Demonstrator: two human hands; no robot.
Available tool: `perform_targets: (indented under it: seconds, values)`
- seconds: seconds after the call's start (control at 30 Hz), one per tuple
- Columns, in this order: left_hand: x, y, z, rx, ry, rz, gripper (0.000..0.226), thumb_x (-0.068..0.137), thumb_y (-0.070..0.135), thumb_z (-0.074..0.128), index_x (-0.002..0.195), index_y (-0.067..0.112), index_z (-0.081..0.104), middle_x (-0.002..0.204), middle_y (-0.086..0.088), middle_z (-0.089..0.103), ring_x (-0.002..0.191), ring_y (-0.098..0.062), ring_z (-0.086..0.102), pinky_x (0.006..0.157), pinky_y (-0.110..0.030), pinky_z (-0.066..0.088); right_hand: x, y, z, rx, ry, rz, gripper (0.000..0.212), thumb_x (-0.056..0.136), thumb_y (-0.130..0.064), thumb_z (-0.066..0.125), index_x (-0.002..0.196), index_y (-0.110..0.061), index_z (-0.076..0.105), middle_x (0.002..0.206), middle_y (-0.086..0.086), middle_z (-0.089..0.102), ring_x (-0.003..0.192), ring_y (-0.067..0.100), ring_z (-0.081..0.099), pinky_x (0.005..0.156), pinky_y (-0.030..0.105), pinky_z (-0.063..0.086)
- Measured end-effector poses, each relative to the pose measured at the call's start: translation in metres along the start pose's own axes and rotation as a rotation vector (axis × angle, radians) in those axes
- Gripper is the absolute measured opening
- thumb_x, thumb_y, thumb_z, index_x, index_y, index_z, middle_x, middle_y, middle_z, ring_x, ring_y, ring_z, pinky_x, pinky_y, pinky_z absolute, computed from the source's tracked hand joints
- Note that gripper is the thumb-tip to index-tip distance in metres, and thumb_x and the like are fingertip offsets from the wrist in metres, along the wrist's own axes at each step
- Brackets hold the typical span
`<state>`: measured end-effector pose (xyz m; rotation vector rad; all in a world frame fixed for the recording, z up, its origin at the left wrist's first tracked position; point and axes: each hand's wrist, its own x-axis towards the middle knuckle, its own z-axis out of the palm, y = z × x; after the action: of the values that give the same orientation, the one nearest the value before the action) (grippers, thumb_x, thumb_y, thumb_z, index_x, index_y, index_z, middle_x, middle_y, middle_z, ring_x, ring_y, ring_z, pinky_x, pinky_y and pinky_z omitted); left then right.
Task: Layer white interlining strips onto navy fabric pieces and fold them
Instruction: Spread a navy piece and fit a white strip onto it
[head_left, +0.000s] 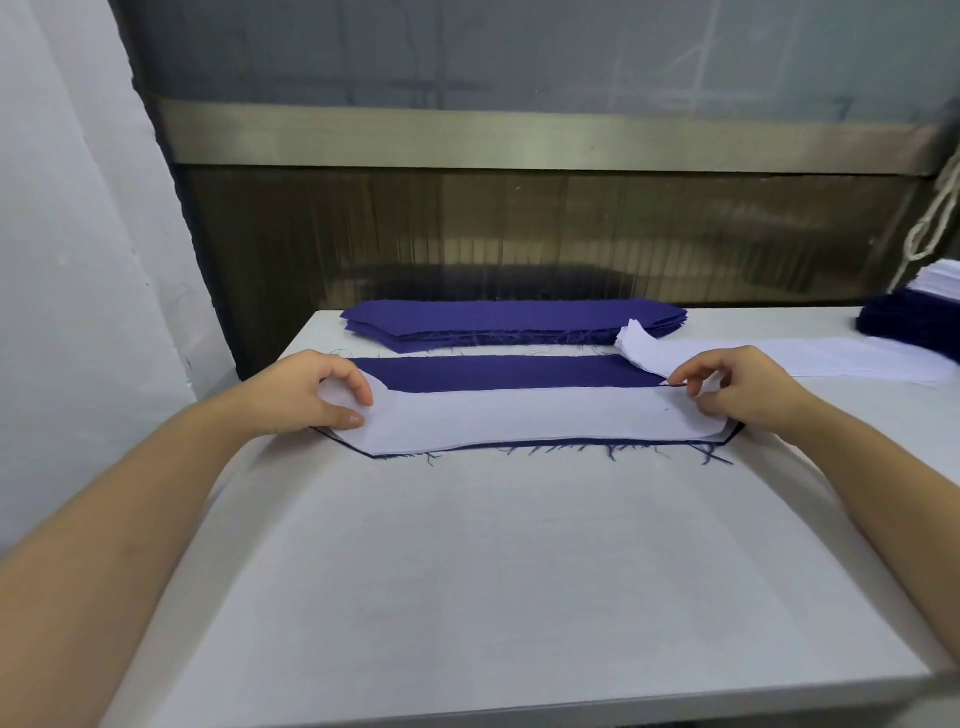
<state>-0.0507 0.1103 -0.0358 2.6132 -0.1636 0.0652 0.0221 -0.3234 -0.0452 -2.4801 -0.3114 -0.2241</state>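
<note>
White interlining strip (519, 415) lies across the middle of the frame on the near half of a navy fabric piece (498, 373). The navy shows as a wide band along the strip's far edge and as a thin frayed line along its near edge. At the left, the left hand (311, 395) has its fingers curled and pinches the strip's rounded left end between thumb and fingers. Both layers rest flat on the pale table (493, 571), in the upper middle of the frame. Just beyond them, near the table's far edge, sits a stack of navy pieces (514, 325) with loose threads along its near side. Right of centre, the right hand (737, 387) pinches the strip's right end at its far edge with curled fingertips. Behind that hand a pile of white strips (810, 356) stretches toward the right edge, its left end lifted and curled. At the far right stands a dark navy pile (904, 319) topped with white pieces, and a pale cord (935, 218) hangs above it.
</note>
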Motion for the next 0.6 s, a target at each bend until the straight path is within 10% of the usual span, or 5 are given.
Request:
perform_targets:
  seconds: [0.6]
  values:
    - [0.0014, -0.0063, 0.0015, 0.049, 0.014, 0.038, 0.025, 0.079, 0.016, 0.075, 0.086, 0.037, 0.064, 0.100, 0.021, 0.053, 0.093, 0.005, 0.048, 0.084, -0.017, 0.034, -0.0009, -0.0028, -0.0010, -0.076, -0.037, -0.007, 0.035, 0.075, 0.011, 0.053, 0.086, -0.017, 0.069, 0.072, -0.007, 0.060, 0.071, 0.008, 0.050, 0.061, 0.011, 0.037]
